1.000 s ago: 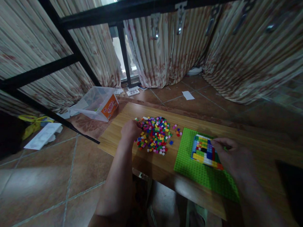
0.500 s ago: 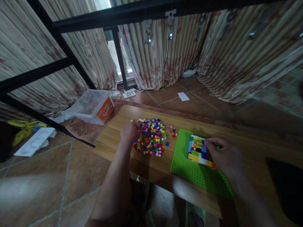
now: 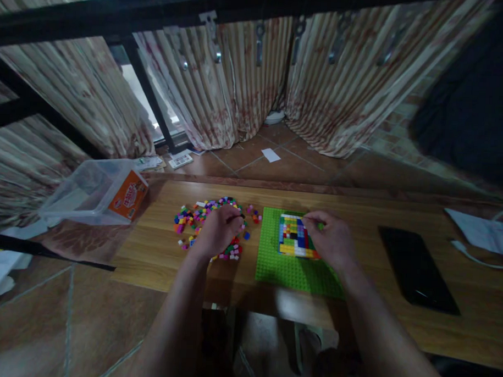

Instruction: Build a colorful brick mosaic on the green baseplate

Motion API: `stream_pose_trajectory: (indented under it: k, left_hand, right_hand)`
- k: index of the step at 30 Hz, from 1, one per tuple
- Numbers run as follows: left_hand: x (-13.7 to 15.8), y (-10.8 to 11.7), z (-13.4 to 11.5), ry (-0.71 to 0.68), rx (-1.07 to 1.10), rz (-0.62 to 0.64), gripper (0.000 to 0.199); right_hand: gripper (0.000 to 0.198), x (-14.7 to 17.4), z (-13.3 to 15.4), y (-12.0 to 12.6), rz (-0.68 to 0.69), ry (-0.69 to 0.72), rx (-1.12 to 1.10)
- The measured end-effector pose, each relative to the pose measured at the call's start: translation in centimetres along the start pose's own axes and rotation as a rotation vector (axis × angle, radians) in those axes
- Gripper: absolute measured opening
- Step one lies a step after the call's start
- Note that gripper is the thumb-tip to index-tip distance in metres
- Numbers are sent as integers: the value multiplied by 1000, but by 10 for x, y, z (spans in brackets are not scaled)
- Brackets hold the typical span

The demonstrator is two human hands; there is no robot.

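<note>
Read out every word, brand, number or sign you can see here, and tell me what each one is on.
No text is clear enough to quote.
Orange rectangular label on the clear plastic box: large white characters, too blurred to read.
White rectangular piece with dark print, on the floor by the striped curtains: too small to read.

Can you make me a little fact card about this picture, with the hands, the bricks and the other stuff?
Left hand: curled over the loose bricks; can't tell if it holds one
Right hand: curled at the right side of the brick build; its grip is hidden
Board: green, studded, under the brick build
Table: wooden, under the board
Box: see-through, with an orange label
Curtains: striped, behind the table
</note>
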State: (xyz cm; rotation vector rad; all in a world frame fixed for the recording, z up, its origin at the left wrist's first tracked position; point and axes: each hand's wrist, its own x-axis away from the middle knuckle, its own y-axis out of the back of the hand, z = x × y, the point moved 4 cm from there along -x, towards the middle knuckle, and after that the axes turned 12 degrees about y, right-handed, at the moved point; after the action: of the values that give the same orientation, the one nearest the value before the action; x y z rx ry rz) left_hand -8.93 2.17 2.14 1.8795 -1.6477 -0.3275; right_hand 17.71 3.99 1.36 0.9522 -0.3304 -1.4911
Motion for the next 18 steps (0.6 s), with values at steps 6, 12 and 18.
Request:
stream_pose_trajectory:
  k: [6, 12, 18]
  left_hand:
    - [26, -67, -36, -185, 224, 352, 11]
    - [18, -83, -37, -172, 202, 357, 19]
    - [12, -85, -35, -182, 122, 313, 21]
  right_hand:
    - [27, -1, 1, 1, -12, -2, -26]
    - [23, 0, 2, 2, -8, 26, -58]
    - [22, 0, 3, 6, -12, 29, -92]
